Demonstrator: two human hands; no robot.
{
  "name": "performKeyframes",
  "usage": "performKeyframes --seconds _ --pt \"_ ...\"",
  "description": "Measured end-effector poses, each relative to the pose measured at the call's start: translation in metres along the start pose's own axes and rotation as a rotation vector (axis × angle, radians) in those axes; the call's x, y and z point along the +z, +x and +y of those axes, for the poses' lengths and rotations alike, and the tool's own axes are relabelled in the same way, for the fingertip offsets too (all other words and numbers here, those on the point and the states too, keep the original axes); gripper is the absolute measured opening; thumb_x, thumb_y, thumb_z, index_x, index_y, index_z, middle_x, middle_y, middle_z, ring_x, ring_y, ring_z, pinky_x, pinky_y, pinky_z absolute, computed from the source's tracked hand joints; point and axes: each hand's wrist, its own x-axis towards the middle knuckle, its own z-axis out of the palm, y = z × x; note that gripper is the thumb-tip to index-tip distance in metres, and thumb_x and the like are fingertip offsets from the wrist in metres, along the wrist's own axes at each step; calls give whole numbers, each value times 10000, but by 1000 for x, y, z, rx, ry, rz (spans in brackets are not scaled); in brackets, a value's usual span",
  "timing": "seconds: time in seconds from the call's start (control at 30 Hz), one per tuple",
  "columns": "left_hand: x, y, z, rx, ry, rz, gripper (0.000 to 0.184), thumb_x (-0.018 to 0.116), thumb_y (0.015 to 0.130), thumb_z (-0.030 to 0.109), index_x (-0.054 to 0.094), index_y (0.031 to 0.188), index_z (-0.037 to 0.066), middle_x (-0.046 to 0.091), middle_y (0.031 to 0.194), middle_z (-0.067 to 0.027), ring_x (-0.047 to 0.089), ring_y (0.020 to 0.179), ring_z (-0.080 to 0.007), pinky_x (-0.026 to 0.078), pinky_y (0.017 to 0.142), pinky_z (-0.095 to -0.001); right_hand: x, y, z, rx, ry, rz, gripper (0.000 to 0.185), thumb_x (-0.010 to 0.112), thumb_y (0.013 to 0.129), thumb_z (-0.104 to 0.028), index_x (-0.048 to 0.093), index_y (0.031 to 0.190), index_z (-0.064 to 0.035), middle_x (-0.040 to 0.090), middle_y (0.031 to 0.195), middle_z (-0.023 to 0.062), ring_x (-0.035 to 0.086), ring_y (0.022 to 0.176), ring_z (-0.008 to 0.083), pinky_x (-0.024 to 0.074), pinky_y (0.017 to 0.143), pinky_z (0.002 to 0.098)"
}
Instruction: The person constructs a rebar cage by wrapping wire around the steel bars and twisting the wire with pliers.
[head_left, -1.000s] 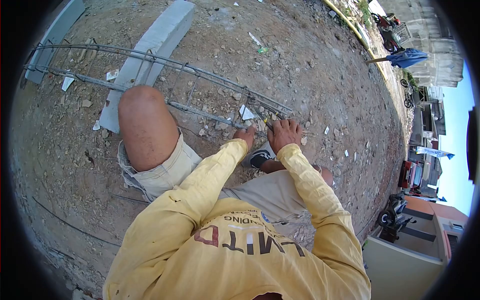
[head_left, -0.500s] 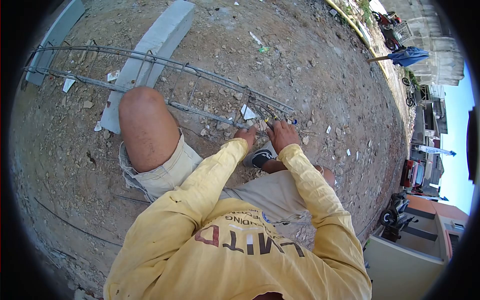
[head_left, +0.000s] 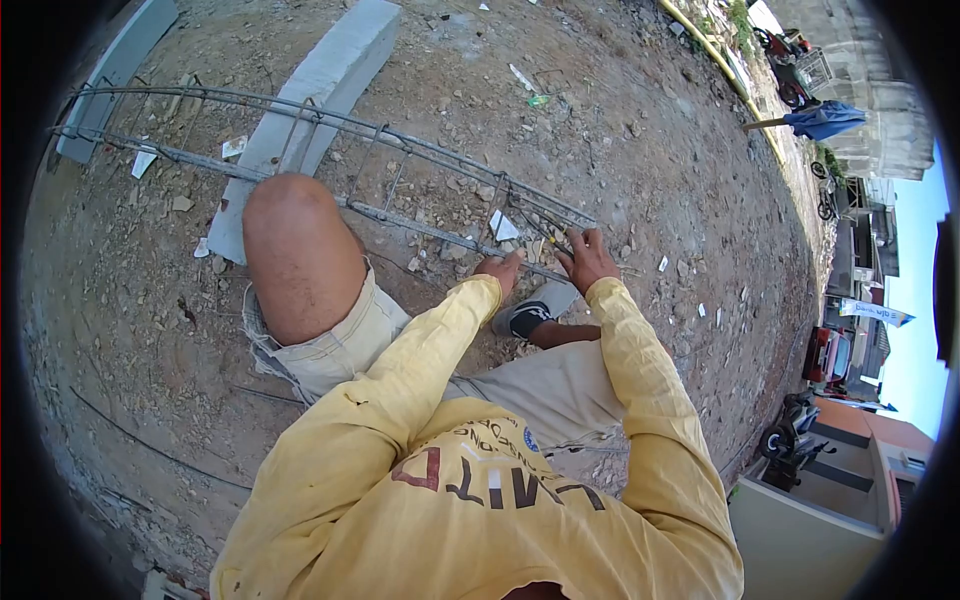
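A long rebar cage (head_left: pixel 440 160) of parallel steel bars and thin stirrups stretches from the far left to my hands. My left hand (head_left: pixel 502 272) is closed around the near bar by its right end. Beside it, at the cage's end, my right hand (head_left: pixel 590 262) has its fingers bent and its thumb towards the left hand. A thin dark piece with a yellow spot (head_left: pixel 554 240) lies by the right fingertips, too small to name. What the right fingers hold is hidden. My shoe (head_left: pixel 528 318) rests just below the hands.
A concrete beam (head_left: pixel 335 70) lies under the cage, with another beam (head_left: pixel 120 75) farther left. My bent knee (head_left: pixel 292 225) is close to the near bar. Stones and white shards (head_left: pixel 503 226) litter the dirt. Motorcycles, a blue cloth (head_left: pixel 826 121) and buildings stand at the right.
My right hand has shifted slightly right and up, away from the left hand, and its fingers have lifted. The left hand stays at the near bar. The view has tilted a little.
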Motion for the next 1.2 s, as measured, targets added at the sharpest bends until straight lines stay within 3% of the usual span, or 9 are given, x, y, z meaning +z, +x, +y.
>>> performKeyframes --seconds 0.2,0.4,0.5,0.63,0.77,0.83,0.93,1.07,1.2 --pt "-5 -21 13 61 -27 33 653 502 841 620 635 748 -12 621 698 -169 625 696 -300 466 723 -416 1 -8 -13 11 -138 137 487 594 894 -347 471 1297 -103 497 1148 195 590 972 390 486 836 462" --pt "-1 -7 1 67 -27 17 655 513 848 610 663 790 -25 628 704 -158 619 675 -269 470 707 -398 -35 -12 -56 170 -234 -29 387 479 942 -376 510 1185 -77 599 965 221 615 893 395 470 822 520" --pt "2 5 -9 78 -16 9 631 512 865 583 675 815 -24 630 686 -132 617 659 -239 475 697 -382 -27 -1 -57 294 -48 -234 419 393 972 -408 502 1154 -47 630 808 199 641 725 337 518 691 485" --pt "5 15 -17 91 -25 -17 613 512 872 575 683 822 -12 631 670 -115 617 651 -231 477 689 -375 -40 12 -45 681 1097 -656 471 341 985 -445 481 1107 -12 611 711 104 577 511 189 498 428 340" --pt "2 7 -12 113 49 3 606 506 877 571 687 824 -5 649 697 -127 633 670 -240 483 703 -375 -42 10 -34 766 1381 -727 396 437 970 -424 472 1071 -43 589 667 81 562 468 178 493 412 321" --pt "4 9 -13 125 41 12 610 497 880 571 685 823 -7 652 701 -133 638 679 -246 486 716 -379 -47 8 -40 669 1208 -741 402 533 927 -422 468 1066 -50 590 661 75 581 483 175 500 418 319" --pt "1 11 -11 52 177 -36 609 453 885 553 682 975 -4 629 1081 -270 602 1051 -399 447 919 -440 -55 7 -46 547 955 -749 477 666 844 -401 458 1082 -44 589 639 61 602 490 167 496 408 315" --pt "-10 -22 13 193 477 3 560 459 888 498 648 1045 -6 611 1103 -282 592 1038 -424 451 918 -460 -61 2 -54 473 582 -519 573 721 769 -368 454 1137 -19 635 760 130 669 637 235 530 502 385" --pt "-16 -49 34 326 583 16 464 513 883 420 622 1050 1 633 1026 -258 608 971 -414 461 859 -473 -32 -10 -41 34 -51 19 570 692 759 -323 461 1192 -32 590 1024 195 645 884 323 526 717 466"
